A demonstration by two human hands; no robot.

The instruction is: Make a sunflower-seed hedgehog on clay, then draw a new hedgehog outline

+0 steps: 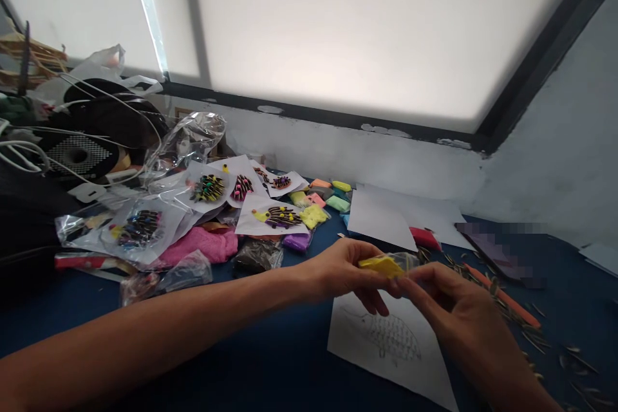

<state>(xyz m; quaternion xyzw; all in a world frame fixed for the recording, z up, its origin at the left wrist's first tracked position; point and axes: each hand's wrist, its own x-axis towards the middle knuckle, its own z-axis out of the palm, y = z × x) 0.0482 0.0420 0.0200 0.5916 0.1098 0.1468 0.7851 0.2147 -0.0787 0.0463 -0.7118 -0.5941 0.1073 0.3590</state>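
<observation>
Between my hands is a small clear plastic packet of yellow modelling clay [383, 265]. My left hand [344, 268] grips its clay-filled end between thumb and fingers. Thumb and fingers of my right hand [451, 301] pinch the clear plastic at the other end. Both hands are held above a white sheet with a pencil drawing [393, 338] of a hedgehog-like animal, its upper part hidden behind them. To the left, a paper with a finished hedgehog [282, 216] has a yellow clay head and dark seed-like spines.
Several clay packets [339, 204] in different colours lie at the back. More decorated hedgehog sheets [209, 188] and a pink cloth [203, 246] are on the left. White papers [381, 214], an orange stick [506, 299] and scattered striped seeds [535, 338] lie on the right.
</observation>
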